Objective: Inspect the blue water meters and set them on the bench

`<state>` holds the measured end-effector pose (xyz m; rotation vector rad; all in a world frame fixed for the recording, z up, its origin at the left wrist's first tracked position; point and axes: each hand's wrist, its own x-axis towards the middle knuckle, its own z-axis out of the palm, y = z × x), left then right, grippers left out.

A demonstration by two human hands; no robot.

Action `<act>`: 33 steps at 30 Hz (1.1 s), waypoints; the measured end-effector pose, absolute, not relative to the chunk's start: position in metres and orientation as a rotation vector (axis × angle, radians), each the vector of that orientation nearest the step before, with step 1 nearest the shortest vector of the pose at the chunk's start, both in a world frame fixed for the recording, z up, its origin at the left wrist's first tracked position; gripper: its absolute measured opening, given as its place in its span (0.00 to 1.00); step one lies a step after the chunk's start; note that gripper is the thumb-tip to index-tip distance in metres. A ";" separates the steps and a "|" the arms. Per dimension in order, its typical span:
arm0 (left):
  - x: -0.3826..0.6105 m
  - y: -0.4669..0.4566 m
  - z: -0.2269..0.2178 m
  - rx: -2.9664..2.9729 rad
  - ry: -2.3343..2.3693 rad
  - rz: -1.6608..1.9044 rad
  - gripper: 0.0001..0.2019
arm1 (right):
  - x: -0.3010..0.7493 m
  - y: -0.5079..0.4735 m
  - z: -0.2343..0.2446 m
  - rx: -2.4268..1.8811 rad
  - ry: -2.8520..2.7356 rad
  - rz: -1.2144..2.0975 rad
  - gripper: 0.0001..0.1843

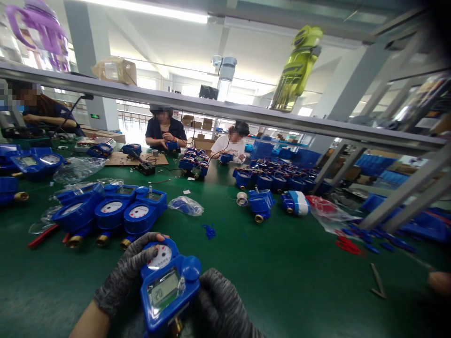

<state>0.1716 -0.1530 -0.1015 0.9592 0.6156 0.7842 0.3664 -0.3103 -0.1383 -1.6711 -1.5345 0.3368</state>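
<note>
A blue meter [188, 291] is near, in the middle, held up just over the green table [282, 272]. It is tilted, with its round dial [165, 255] on the far side and its screen [164, 291] on the near side. The screen shows the number 20. A round blue cap [191, 268] sits at its right, and a bit of brass pipe [176, 327] pokes out below.

The left hand [132, 263] wears a gray glove with bare fingertips. Its fingers are bent and closed around the far left part of the meter, over the dial. The right hand [225, 300], in a gray glove too, is curled up against the meter's right side. Its fingertips are hidden, so I cannot tell how far open they are or if they grip it.

To the left, past the left hand, three more meters [139, 219] stand in a row. Farther away, in the middle, lie a clear bag [186, 205] and a small pile of blue bits [209, 231]. To the right are red rings [348, 244] and metal tweezers [377, 281]. On the far side, a person in a dark shirt [165, 131] and a person in a white shirt [229, 146] each have a blue meter too.
</note>
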 end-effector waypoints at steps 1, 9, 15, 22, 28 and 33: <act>0.172 -0.153 -0.101 0.958 0.616 0.783 0.14 | 0.366 -0.310 -0.132 -1.682 -1.479 0.456 0.11; 0.170 -0.152 -0.104 0.992 0.627 0.788 0.14 | 0.363 -0.309 -0.130 -1.715 -1.335 0.571 0.13; 0.172 -0.151 -0.101 1.037 0.673 0.803 0.16 | 0.351 -0.312 -0.137 -1.750 -1.329 0.272 0.13; 0.171 -0.148 -0.106 1.012 0.690 0.780 0.18 | 0.354 -0.308 -0.135 -1.811 -1.261 0.466 0.11; 0.170 -0.145 -0.115 1.012 0.660 0.780 0.16 | 0.357 -0.308 -0.137 -1.775 -1.266 0.493 0.13; 0.170 -0.147 -0.109 1.051 0.704 0.799 0.17 | 0.358 -0.310 -0.141 -1.715 -1.327 0.403 0.10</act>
